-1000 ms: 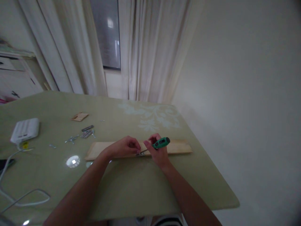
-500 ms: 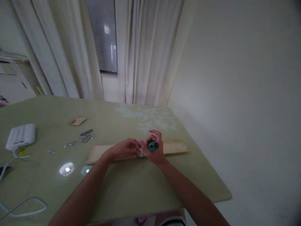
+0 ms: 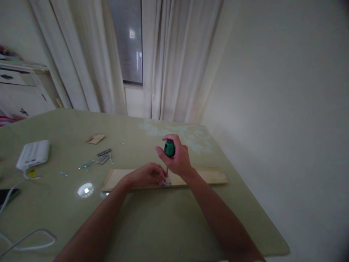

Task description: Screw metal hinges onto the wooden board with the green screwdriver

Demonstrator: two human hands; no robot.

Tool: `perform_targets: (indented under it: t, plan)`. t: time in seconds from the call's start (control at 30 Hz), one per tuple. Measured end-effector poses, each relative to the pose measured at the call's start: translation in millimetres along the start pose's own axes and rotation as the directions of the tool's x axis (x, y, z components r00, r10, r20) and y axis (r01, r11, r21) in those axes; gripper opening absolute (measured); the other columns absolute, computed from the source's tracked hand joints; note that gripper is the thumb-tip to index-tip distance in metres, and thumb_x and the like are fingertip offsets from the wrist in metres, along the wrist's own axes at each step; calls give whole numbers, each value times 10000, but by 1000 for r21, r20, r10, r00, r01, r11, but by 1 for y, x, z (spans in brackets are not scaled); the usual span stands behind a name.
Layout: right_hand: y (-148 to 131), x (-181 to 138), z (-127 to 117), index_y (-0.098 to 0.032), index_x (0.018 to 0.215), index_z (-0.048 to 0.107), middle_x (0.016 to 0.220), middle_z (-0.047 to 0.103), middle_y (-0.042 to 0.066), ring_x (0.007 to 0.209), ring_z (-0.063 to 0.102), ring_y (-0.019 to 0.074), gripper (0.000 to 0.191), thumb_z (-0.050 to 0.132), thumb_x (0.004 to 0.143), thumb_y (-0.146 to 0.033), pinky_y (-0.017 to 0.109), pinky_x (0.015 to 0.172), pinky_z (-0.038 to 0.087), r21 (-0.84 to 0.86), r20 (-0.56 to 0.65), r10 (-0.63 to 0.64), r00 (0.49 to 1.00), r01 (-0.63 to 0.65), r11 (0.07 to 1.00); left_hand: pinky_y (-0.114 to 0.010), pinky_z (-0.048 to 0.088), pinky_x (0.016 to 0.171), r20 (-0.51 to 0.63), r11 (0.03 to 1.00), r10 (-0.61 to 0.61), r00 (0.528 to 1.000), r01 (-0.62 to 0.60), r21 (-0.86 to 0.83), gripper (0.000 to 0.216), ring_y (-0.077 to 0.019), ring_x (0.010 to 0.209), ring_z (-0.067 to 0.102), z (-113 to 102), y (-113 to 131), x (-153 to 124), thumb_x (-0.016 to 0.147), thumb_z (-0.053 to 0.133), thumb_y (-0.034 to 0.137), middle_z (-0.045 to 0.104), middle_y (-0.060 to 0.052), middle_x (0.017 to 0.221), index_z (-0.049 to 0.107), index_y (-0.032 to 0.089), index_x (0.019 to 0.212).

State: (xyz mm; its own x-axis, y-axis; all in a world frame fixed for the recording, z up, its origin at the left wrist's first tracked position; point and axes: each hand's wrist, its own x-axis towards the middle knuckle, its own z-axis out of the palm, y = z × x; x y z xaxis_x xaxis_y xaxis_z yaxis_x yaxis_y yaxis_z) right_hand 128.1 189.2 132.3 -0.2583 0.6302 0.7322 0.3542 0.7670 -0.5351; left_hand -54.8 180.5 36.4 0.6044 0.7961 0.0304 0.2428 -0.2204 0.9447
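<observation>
A long pale wooden board (image 3: 209, 176) lies across the table in front of me. On its near edge, around the middle, sits a small metal hinge (image 3: 167, 184). My right hand (image 3: 178, 156) is wrapped round the green and black handle of a screwdriver (image 3: 169, 148), which stands nearly upright with its shaft pointing down towards the board, just behind the hinge. My left hand (image 3: 147, 175) rests on the board with curled fingers pinched at the hinge's left end. Whatever is between those fingertips is too small to make out.
Several loose screws (image 3: 86, 165) and metal hinges (image 3: 103, 156) lie to the left, with a small wooden piece (image 3: 95, 138) behind them. Further left are a white power bank (image 3: 34, 153), a white cable (image 3: 35, 248) and a dark phone (image 3: 8, 196). A wall borders the table's right side.
My right hand has risen and tipped the screwdriver from lying towards me to nearly upright, so its shaft now shows. My left hand stays close to the hinge. The view has shifted slightly left.
</observation>
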Motion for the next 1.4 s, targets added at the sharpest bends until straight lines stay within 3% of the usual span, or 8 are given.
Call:
perform_targets:
  t: [0.3, 0.7, 0.9, 1.03, 1.2, 1.3, 1.4]
  plan:
    - [6, -2, 8, -262, 1094, 581, 885, 654, -18, 663, 573, 122, 277, 710, 913, -427, 253, 667, 454, 70, 12, 52, 999, -53, 996, -287, 530, 805, 21, 999, -46, 999, 46, 6, 139, -189, 864, 678, 3, 14, -4, 825, 791, 315, 758, -51, 933, 779, 177, 835]
    - [12, -8, 18, -260, 1077, 561, 843, 616, -28, 636, 548, 123, 256, 682, 914, -417, 248, 645, 424, 84, 65, 68, 996, -73, 994, -298, 537, 815, 30, 997, -81, 996, 81, -3, 180, -197, 884, 682, 2, 6, -3, 820, 780, 333, 759, -60, 959, 741, 163, 866]
    - [18, -10, 19, -249, 1093, 557, 872, 644, -22, 624, 557, 119, 254, 666, 916, -394, 249, 633, 439, 72, 42, 3, 999, -6, 997, -278, 526, 793, 59, 997, -73, 996, 74, -22, 176, -183, 856, 676, 2, 5, -3, 813, 781, 295, 757, -43, 923, 738, 158, 914]
    - [20, -11, 18, -240, 1211, 578, 1064, 719, 38, 752, 655, 137, 306, 659, 936, -348, 267, 732, 505, 87, 48, -80, 996, 76, 993, -288, 529, 800, 54, 994, -109, 993, 110, 0, 178, -189, 865, 677, 1, 5, -4, 811, 786, 280, 758, -47, 950, 742, 158, 932]
    - [12, -4, 1, -231, 1276, 621, 1187, 757, 67, 977, 713, 171, 338, 645, 977, -386, 285, 875, 534, 128, 239, -225, 945, 199, 972, -303, 539, 813, 25, 995, -96, 995, 95, 34, 241, -213, 895, 691, 0, 10, -5, 784, 810, 274, 757, -42, 964, 743, 174, 993]
    - [2, 4, -15, -221, 1355, 609, 1275, 742, 68, 1063, 712, 168, 359, 528, 1008, -268, 296, 934, 537, 149, 369, -240, 898, 198, 969, -312, 544, 829, 26, 995, -92, 995, 91, 49, 226, -219, 904, 697, 0, 9, -5, 792, 809, 286, 764, -49, 965, 744, 172, 975]
    - [-7, 10, -30, -229, 1404, 604, 1357, 717, 67, 1198, 681, 186, 406, 481, 1018, -204, 341, 1035, 512, 124, 421, -210, 882, 173, 977, -311, 538, 838, 54, 995, -87, 995, 85, 42, 192, -212, 894, 690, 1, 8, -5, 808, 788, 294, 765, -48, 937, 754, 170, 951]
